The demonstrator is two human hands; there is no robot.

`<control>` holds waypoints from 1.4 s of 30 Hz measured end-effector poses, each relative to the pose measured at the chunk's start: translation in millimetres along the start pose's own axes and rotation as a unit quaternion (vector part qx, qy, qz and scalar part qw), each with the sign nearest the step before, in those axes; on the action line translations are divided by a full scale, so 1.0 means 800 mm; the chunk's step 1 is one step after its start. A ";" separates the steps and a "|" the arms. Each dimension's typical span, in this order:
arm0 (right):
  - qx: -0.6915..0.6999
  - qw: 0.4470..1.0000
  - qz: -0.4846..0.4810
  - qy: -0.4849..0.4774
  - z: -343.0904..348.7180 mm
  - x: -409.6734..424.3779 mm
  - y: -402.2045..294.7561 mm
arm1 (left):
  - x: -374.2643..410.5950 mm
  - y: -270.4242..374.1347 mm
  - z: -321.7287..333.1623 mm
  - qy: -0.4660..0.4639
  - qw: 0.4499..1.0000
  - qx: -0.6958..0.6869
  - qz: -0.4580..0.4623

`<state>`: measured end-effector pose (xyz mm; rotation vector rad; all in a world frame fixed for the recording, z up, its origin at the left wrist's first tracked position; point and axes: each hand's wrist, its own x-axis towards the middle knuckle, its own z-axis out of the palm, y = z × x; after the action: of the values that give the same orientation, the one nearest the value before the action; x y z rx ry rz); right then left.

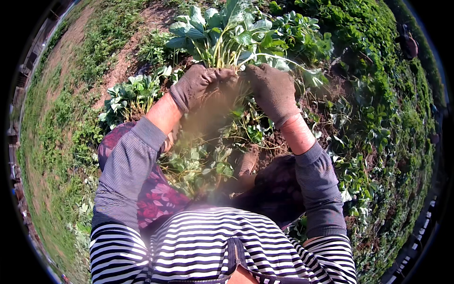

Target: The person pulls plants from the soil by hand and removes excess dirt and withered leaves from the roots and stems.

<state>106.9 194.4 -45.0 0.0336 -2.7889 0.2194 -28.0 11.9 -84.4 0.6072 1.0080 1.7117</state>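
Observation:
My left hand (204, 85), in a soil-stained knitted glove, grips a bunch of leafy strawberry-like plants (223, 39) by the base of the stems. Their broad leaves fan out beyond my hands, with pale undersides showing. On the other side of the stem base, my gloved right hand (271, 90) is curled closed against the bunch, its fingertips hidden from view. A pale runner (275, 56) arches from the bunch over the right hand. Thin roots hang between the two hands, partly blurred.
Another clump of plants (133, 94) lies left of my left wrist. Loose leaves and stems (198, 163) cover the soil between my bent legs, near a foot (248, 161). Dense green rows (372, 71) stretch along the right; a dark, indistinct shape (408, 44) stands among them.

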 end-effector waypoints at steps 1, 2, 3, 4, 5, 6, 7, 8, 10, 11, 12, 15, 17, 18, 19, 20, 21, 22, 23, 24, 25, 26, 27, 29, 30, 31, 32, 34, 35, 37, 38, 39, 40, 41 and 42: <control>-0.022 1.000 -0.006 -0.016 0.000 0.000 0.000 | 0.002 0.000 0.004 -0.011 0.985 -0.156 -0.075; -0.044 0.999 -0.007 -0.028 0.004 -0.001 0.000 | 0.003 -0.007 0.008 0.071 0.994 0.081 -0.030; -0.050 0.998 -0.010 -0.038 0.004 -0.002 0.000 | 0.003 -0.006 0.011 0.055 0.977 0.202 -0.026; -0.056 0.997 -0.013 -0.049 0.004 -0.001 -0.001 | 0.003 -0.004 0.013 0.037 0.946 0.320 -0.022; -0.063 0.996 -0.016 -0.059 0.003 -0.002 -0.001 | 0.003 -0.003 0.015 0.019 0.901 0.434 -0.018; -0.043 0.998 -0.018 -0.038 0.006 -0.002 -0.003 | 0.000 -0.002 0.014 0.012 0.901 0.434 0.013; -0.024 0.999 -0.024 -0.006 0.006 -0.002 -0.004 | -0.003 -0.001 0.014 0.006 0.900 0.434 0.043; -0.004 0.999 -0.029 0.027 0.005 -0.001 -0.004 | -0.002 -0.001 0.013 0.031 0.906 0.422 0.023; 0.010 0.998 -0.042 0.053 0.003 0.001 0.000 | -0.002 0.001 0.014 0.065 0.927 0.369 0.003; 0.015 0.998 -0.039 0.046 0.002 0.000 0.001 | -0.003 0.002 0.014 0.076 0.941 0.329 0.001; 0.019 0.999 -0.034 0.038 0.002 -0.001 0.001 | -0.003 0.002 0.014 0.085 0.954 0.288 -0.001; 0.038 0.999 -0.020 0.014 0.008 -0.002 0.004 | -0.003 0.002 0.016 0.141 0.967 0.212 -0.013; 0.060 0.998 -0.017 0.008 0.013 -0.003 0.002 | -0.002 0.000 0.018 0.188 0.966 0.177 -0.023; 0.077 0.997 -0.019 0.010 0.015 -0.005 -0.004 | -0.002 0.000 0.018 0.212 0.964 0.159 -0.029; 0.093 0.995 -0.021 0.013 0.016 -0.007 -0.012 | 0.000 -0.002 0.020 0.235 0.961 0.141 -0.025; 0.117 0.993 0.004 -0.008 0.017 -0.009 -0.024 | 0.002 -0.005 0.023 0.257 0.958 0.123 -0.022; 0.136 0.991 0.005 -0.013 0.021 -0.012 -0.034 | 0.004 -0.009 0.024 0.279 0.954 0.105 -0.019; 0.140 0.990 0.010 -0.027 0.024 -0.014 -0.047 | 0.002 -0.014 0.019 0.272 0.958 0.090 0.004; 0.144 0.989 0.016 -0.040 0.026 -0.015 -0.059 | -0.001 -0.018 0.013 0.277 0.957 0.085 -0.003; 0.151 0.988 0.021 -0.036 0.025 -0.015 -0.065 | -0.003 -0.018 0.012 0.279 0.957 0.080 -0.011; 0.155 0.987 0.018 -0.045 0.028 -0.016 -0.063 | -0.004 -0.018 0.012 0.281 0.957 0.075 -0.019; 0.159 0.986 0.015 -0.054 0.033 -0.019 -0.057 | -0.005 -0.017 0.010 0.281 0.958 -0.014 -0.047; 0.161 0.985 0.011 -0.061 0.038 -0.018 -0.052 | -0.005 -0.017 0.009 0.294 0.954 0.032 -0.057; 0.189 0.980 -0.002 -0.066 0.043 -0.024 -0.051 | -0.006 -0.023 0.006 0.318 0.937 0.124 -0.075; 0.202 0.977 0.000 -0.068 0.042 -0.027 -0.051 | -0.012 -0.022 0.006 0.290 0.941 0.154 -0.081; 0.235 0.969 0.000 -0.077 0.038 -0.026 -0.049 | -0.015 -0.022 0.006 0.283 0.946 0.144 -0.069; 0.267 0.960 -0.001 -0.087 0.034 -0.025 -0.045 | -0.019 -0.022 0.006 0.275 0.950 0.134 -0.057; 0.294 0.943 -0.023 -0.156 0.033 -0.027 -0.034 | -0.016 -0.004 0.028 0.303 0.946 0.112 -0.020; 0.323 0.925 -0.065 -0.188 0.041 -0.043 -0.041 | -0.007 0.020 0.038 0.358 0.934 0.025 -0.007; 0.237 0.891 -0.204 -0.328 0.060 -0.071 -0.095 | -0.033 0.073 -0.034 0.215 0.960 -0.168 0.057; 0.211 0.863 -0.213 -0.407 0.078 -0.088 -0.109 | -0.031 0.090 -0.047 0.243 0.957 -0.119 0.105; 0.218 0.825 -0.196 -0.484 0.061 -0.082 -0.119 | -0.034 0.106 -0.059 0.274 0.947 -0.068 0.152; 0.243 0.815 -0.184 -0.493 0.081 -0.098 -0.124 | -0.040 0.125 -0.071 0.215 0.959 -0.066 0.173; 0.234 0.804 -0.172 -0.519 0.095 -0.113 -0.119 | -0.048 0.141 -0.083 0.155 0.967 -0.062 0.194; 0.135 0.778 -0.188 -0.584 0.090 -0.109 -0.122 | -0.054 0.151 -0.092 0.234 0.946 0.013 0.225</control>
<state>169.4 86.1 -126.8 1.1672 -3.7896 0.6853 -132.0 -69.5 -17.1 0.4767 1.2920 2.3221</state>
